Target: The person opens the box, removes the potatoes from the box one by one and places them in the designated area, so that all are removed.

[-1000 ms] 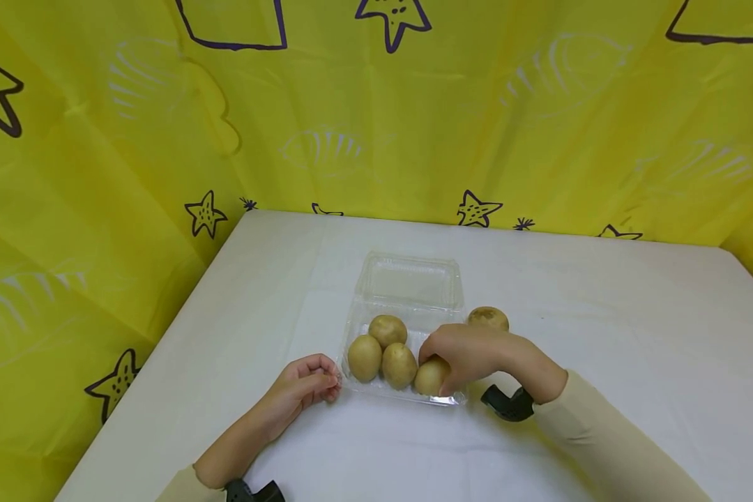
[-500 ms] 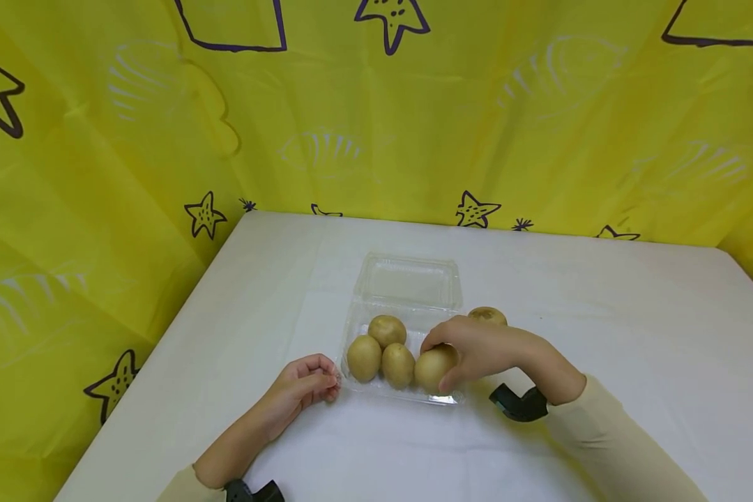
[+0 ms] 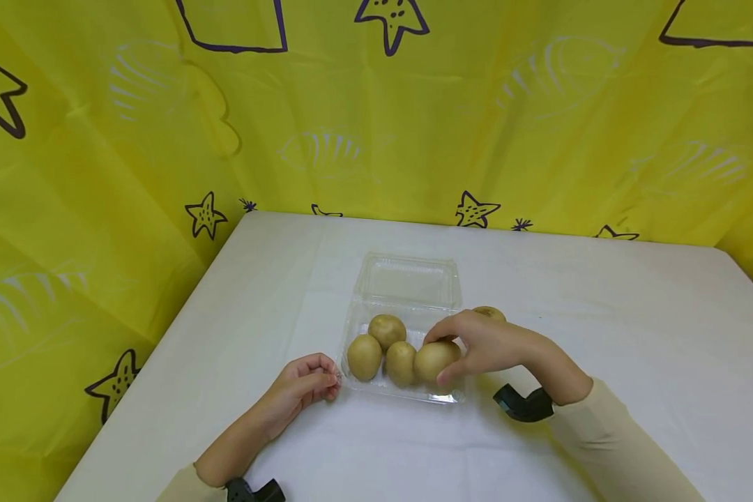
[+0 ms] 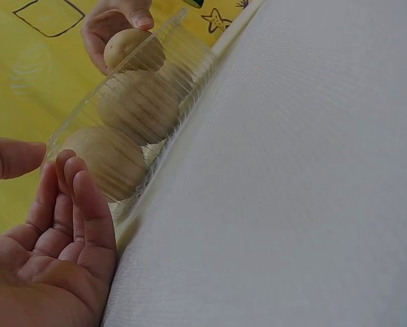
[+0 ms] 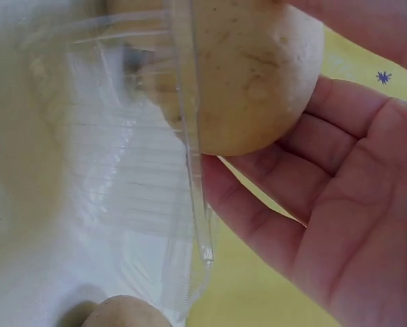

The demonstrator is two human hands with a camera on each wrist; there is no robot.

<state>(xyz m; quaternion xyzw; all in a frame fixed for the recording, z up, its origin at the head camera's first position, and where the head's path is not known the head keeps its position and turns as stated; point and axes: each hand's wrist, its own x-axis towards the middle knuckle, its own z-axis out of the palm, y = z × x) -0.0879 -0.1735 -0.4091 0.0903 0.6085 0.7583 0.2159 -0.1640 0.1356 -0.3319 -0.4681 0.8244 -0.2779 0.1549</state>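
A clear plastic clamshell container [image 3: 436,398] lies on the table with its lid [image 3: 408,282] folded back. Three potatoes [image 3: 364,358] sit in its left and middle part. At the right end my right hand [image 3: 486,343] holds another potato [image 3: 436,360], thumb on the near side and fingers behind; it overlaps the neighbouring potato. In the right wrist view this potato [image 5: 254,75] shows partly above the container's rim [image 5: 189,102]. My left hand [image 3: 304,385] pinches the container's left edge; in the left wrist view its thumb and fingertips [image 4: 65,163] meet at the rim.
One more potato [image 3: 489,313] lies on the white-covered table [image 3: 577,300] behind my right hand, partly hidden by it. A yellow patterned curtain [image 3: 376,139] stands along the back and left side. A dark wrist device [image 3: 523,403] sits under my right wrist.
My right hand has risen a little and shifted right, bringing its potato up from the container floor. The middle potato has nudged slightly right. The left hand stays in place.
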